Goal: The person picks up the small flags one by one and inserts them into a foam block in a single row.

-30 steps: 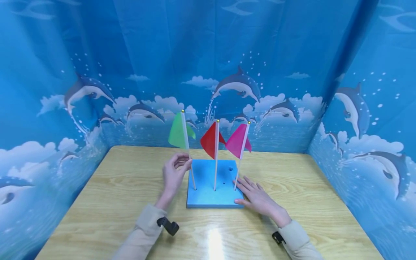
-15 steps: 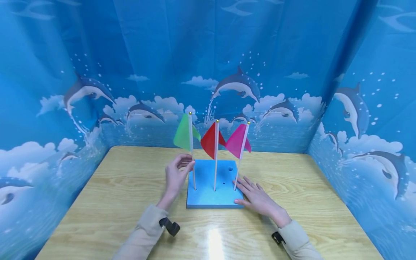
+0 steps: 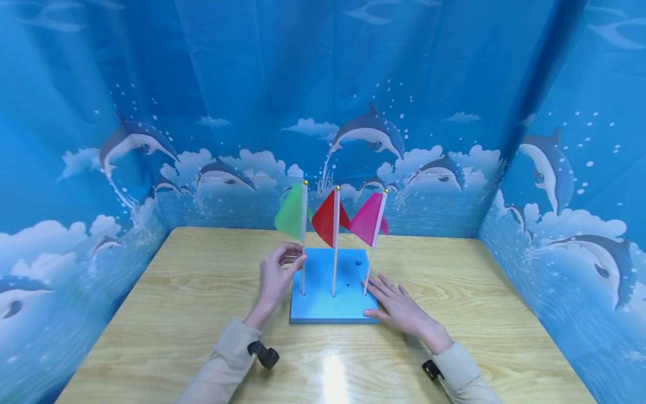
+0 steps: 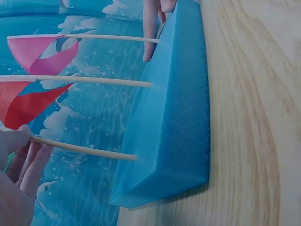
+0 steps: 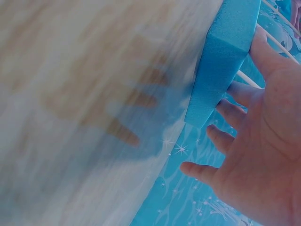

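Observation:
A blue foam block (image 3: 323, 310) lies on the table, and three small flags on thin wooden sticks rise from it. My left hand (image 3: 276, 273) pinches the stick of the green flag (image 3: 291, 213) between thumb and fingers; its lower end sits in the block's left side, nearly upright. In the middle stands the red flag (image 3: 326, 217). The pink flag (image 3: 367, 217) leans to the right at the block's right side. My right hand (image 3: 401, 308) rests with spread, straight fingers on the block's right edge, by the pink flag's stick. In the left wrist view the foam block (image 4: 183, 103) shows its thick side.
Two holes show in the block's top, a larger one (image 3: 358, 262) at the back right and a small one (image 3: 347, 285) nearer the middle. The wooden table (image 3: 202, 280) reaches back to a dolphin-print curtain (image 3: 242, 112), which also encloses both sides.
My left hand has moved slightly right with the green flag's stick, tipping it from a left lean to nearly upright, its top slightly lower. The right hand, red flag and pink flag stay put.

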Action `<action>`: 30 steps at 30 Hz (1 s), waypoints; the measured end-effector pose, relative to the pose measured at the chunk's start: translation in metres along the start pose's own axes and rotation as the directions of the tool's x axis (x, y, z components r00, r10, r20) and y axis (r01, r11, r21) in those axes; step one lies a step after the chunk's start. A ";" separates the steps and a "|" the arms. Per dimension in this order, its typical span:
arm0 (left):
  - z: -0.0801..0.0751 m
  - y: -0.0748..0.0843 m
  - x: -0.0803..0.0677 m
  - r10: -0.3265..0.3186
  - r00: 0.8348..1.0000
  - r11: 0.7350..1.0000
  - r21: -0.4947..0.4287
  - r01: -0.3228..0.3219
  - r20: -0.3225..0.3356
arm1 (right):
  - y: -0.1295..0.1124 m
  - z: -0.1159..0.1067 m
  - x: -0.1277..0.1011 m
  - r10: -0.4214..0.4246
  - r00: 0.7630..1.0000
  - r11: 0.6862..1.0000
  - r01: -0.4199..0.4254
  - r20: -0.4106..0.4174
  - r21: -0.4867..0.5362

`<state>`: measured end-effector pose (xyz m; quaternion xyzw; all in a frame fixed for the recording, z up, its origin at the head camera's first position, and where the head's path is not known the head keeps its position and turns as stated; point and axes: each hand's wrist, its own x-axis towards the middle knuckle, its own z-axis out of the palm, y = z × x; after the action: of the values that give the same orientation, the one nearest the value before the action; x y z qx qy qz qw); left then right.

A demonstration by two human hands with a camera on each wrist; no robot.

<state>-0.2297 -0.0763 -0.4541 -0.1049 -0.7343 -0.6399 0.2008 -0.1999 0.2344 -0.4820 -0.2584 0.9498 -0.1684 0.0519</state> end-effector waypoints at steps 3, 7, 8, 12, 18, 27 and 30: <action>0.002 0.000 -0.002 0.000 1.000 0.998 0.059 -0.001 0.007 | 0.000 0.000 0.000 0.001 1.000 1.000 -0.001 0.000 0.000; 0.003 -0.001 -0.005 -0.022 1.000 0.996 0.081 0.022 -0.006 | 0.000 0.000 0.000 -0.001 1.000 1.000 0.001 0.005 0.002; 0.003 -0.001 -0.005 -0.030 0.999 0.996 0.084 0.031 -0.009 | 0.000 0.000 0.000 -0.001 1.000 1.000 0.001 0.007 0.002; 0.005 0.001 -0.007 -0.045 0.999 0.993 0.109 0.046 -0.012 | 0.000 -0.001 0.000 0.007 1.000 1.000 -0.007 0.009 0.007; 0.008 0.002 -0.008 -0.049 0.999 0.983 0.178 0.049 -0.006 | -0.001 -0.003 0.002 0.007 1.000 1.000 -0.008 0.009 0.030; 0.010 -0.001 -0.005 -0.037 0.999 0.990 0.134 0.034 0.014 | 0.000 -0.003 0.004 0.013 1.000 0.998 -0.012 -0.004 0.065; 0.009 -0.001 -0.005 -0.029 0.999 0.990 0.140 0.025 0.021 | 0.000 -0.002 0.004 0.009 1.000 0.998 -0.009 -0.010 0.067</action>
<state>-0.2272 -0.0668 -0.4577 -0.0879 -0.7807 -0.5885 0.1907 -0.2041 0.2331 -0.4801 -0.2514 0.9451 -0.2012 0.0564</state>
